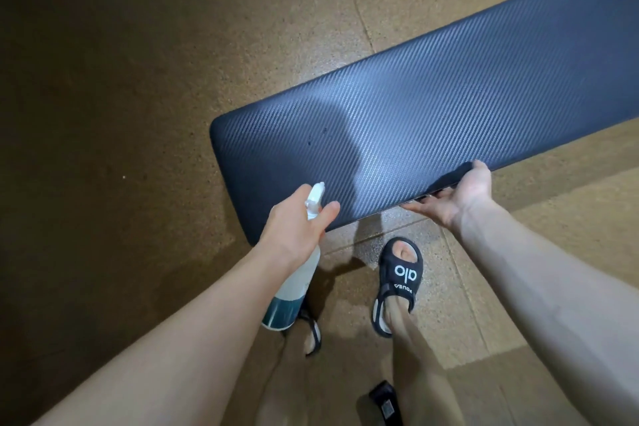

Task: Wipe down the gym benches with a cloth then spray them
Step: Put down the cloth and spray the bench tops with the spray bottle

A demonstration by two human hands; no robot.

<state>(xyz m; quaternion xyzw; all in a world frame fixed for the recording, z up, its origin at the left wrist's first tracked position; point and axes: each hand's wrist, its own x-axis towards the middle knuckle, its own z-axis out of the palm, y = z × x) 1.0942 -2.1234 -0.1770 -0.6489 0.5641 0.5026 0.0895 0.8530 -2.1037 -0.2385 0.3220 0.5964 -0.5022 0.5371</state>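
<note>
My left hand [294, 221] is wrapped round the neck of the spray bottle [294, 282], nozzle at 12 o'clock over the bench pad [432, 107]; the trigger finger is hidden. My right hand [456, 195] has its fingers curled under the pad's near edge and its thumb on top, gripping it. No cloth in view. Risks, as I judge them: the nozzle sits right at the pad's near edge, so mist could hit the floor [103, 79] and slick it beside my sandal [397, 282] at 6 o'clock; or the bottle slips.

Both forearms reach forward; left hand [297, 223] fisted in a grasp, right hand [456, 195] palm-up, fingers curled.
</note>
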